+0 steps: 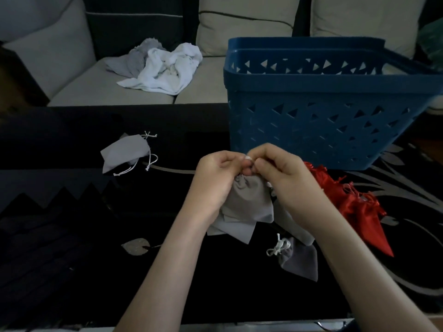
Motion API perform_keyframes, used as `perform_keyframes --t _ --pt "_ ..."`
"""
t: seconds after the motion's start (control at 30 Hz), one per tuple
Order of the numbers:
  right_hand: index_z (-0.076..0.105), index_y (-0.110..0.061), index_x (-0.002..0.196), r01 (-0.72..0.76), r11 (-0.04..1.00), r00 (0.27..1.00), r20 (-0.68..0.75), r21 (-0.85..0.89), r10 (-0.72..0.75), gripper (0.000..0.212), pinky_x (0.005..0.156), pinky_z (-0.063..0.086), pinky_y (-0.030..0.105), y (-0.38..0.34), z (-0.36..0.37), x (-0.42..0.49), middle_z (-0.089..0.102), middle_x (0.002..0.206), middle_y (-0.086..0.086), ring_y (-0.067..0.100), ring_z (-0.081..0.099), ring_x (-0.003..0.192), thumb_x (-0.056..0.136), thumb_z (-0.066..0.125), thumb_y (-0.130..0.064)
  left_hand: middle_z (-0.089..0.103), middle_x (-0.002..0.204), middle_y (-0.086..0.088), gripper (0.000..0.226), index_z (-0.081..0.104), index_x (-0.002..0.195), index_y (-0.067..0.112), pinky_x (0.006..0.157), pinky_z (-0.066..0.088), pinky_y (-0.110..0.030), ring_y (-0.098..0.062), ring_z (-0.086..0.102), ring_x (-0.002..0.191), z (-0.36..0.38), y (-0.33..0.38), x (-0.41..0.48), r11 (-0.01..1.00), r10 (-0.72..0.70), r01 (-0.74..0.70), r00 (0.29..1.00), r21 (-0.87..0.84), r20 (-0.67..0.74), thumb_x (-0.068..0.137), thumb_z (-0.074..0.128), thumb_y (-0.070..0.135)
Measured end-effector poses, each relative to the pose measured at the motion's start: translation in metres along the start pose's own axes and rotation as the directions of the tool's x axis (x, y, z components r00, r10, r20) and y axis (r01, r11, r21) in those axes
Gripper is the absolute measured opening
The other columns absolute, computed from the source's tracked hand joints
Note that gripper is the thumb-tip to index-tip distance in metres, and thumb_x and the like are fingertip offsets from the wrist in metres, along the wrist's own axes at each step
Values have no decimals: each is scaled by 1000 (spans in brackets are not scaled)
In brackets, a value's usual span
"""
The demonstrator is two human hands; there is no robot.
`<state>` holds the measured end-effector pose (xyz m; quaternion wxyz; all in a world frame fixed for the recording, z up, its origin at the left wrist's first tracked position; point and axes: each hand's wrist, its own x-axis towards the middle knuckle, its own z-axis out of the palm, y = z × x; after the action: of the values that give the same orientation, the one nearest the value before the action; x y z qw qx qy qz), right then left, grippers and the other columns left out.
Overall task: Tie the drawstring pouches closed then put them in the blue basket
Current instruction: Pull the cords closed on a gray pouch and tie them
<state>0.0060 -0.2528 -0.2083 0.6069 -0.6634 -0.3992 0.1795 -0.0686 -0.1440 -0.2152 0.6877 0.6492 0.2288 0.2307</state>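
Note:
A grey drawstring pouch [249,202] hangs just above the black table at the centre, its mouth gathered. My left hand [215,173] and my right hand [285,173] both pinch its white drawstring at the top, fingertips almost touching. Under it lie more grey pouches [237,230]. Another grey pouch [300,258] with a knotted white cord lies near my right forearm. At the left lies one more grey pouch [123,152] with loose cords. Red satin pouches [359,209] lie right of my right hand. The blue basket [318,130] stands behind my hands, to the right.
The black table [84,224] bears silver leaf patterns. Behind it is a pale sofa [79,87] with crumpled white and grey cloths [160,68] on its seat. The basket's near wall stands close behind my fingers.

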Motion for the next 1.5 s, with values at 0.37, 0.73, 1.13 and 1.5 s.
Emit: perform_keyframes --t 0.37,0.73,1.13,1.5 --pt "44 -24 100 82 984 988 -113 -160 -100 37 75 47 16 9 4 3 64 71 5 10 64 75 87 52 9 67 74 -6 21 68 93 2 74 50 -19 -8 64 73 2 -1 -5 992 102 -103 995 74 20 97 48 7" --pt "65 -25 92 70 941 990 -97 -331 -107 23 69 44 7 3 2 1 68 77 -14 -5 63 80 88 59 -3 68 68 -1 23 64 77 7 72 52 -31 -11 65 69 5 -7 -6 960 208 -186 974 208 -87 93 59 22" --pt "61 -13 87 71 813 961 -179 -578 -211 5 66 43 22 11 7 2 63 78 1 12 58 74 89 61 -19 67 68 -3 24 64 76 7 73 52 -30 -16 64 71 3 -4 -3 999 -50 50 999 20 -11 96 55 18" --pt "67 -21 99 -89 942 991 -121 -324 52 12 71 44 12 3 -5 6 69 81 -7 -1 62 79 89 62 -27 67 66 0 24 67 72 12 73 49 -29 -13 63 70 5 -6 -1 997 -56 58 998 -44 38 93 56 10"
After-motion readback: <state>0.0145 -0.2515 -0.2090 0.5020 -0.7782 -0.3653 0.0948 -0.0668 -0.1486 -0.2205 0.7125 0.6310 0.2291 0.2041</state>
